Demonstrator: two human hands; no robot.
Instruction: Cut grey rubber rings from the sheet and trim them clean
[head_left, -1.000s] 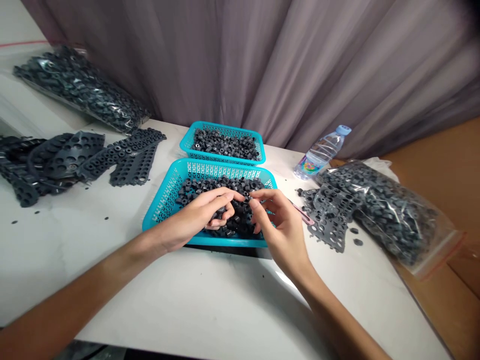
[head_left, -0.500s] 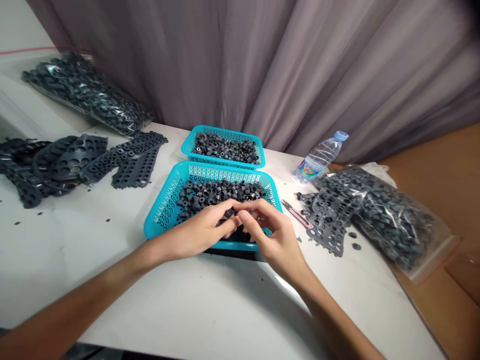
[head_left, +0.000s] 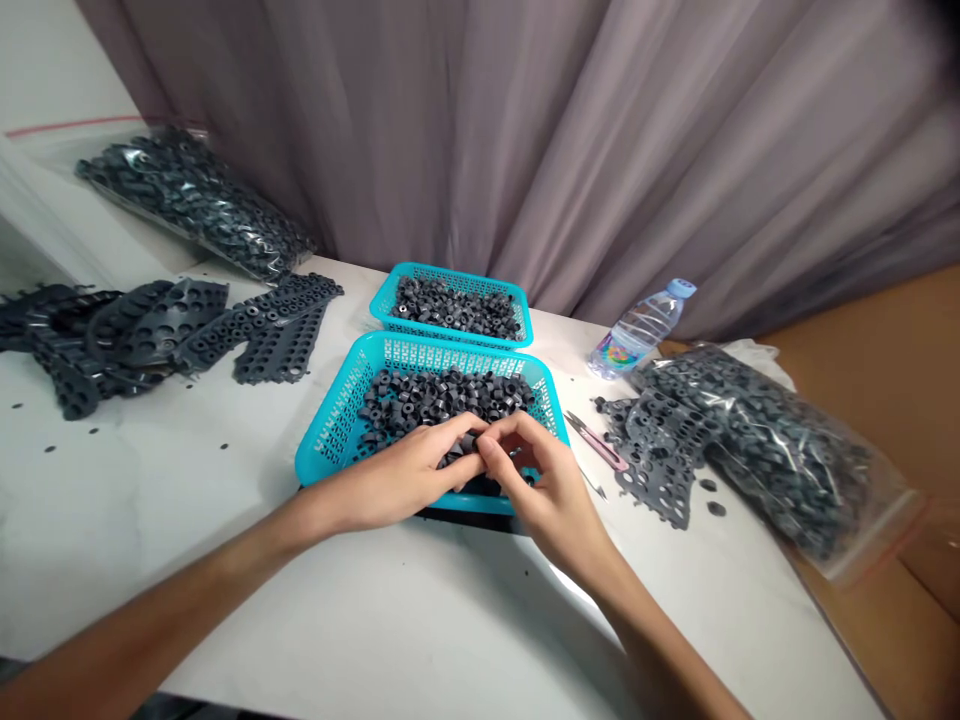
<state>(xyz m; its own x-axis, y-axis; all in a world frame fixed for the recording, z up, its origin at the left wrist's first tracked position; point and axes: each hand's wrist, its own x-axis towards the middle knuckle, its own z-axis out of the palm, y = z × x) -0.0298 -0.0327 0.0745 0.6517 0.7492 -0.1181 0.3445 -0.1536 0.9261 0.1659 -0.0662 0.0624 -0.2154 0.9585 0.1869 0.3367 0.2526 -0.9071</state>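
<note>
Above the near edge of the front turquoise basket point(head_left: 330, 435), my two hands meet at the fingertips. My left hand point(head_left: 409, 468) is closed, its thumb and fingers around a small black rubber piece point(head_left: 470, 441). Thumb and forefinger of my right hand point(head_left: 546, 470) pinch at the same piece from the other side. Fingers cover most of it, so its exact shape is hidden. Beneath the hands, many short black tube-shaped pieces point(head_left: 427, 395) lie heaped in the basket.
Behind stands a second turquoise basket point(head_left: 386, 297) of similar pieces. To the right are pink-handled thread snips point(head_left: 604, 447), perforated black rubber sheets point(head_left: 664, 470), a water bottle point(head_left: 637, 330) and a filled bag point(head_left: 780, 450). Leftward lie more perforated sheets point(head_left: 277, 345) and another filled bag point(head_left: 202, 205).
The view has shifted slightly, so the scene sits a little lower. My fingers have moved slightly around the black piece, which both hands keep hold of.
</note>
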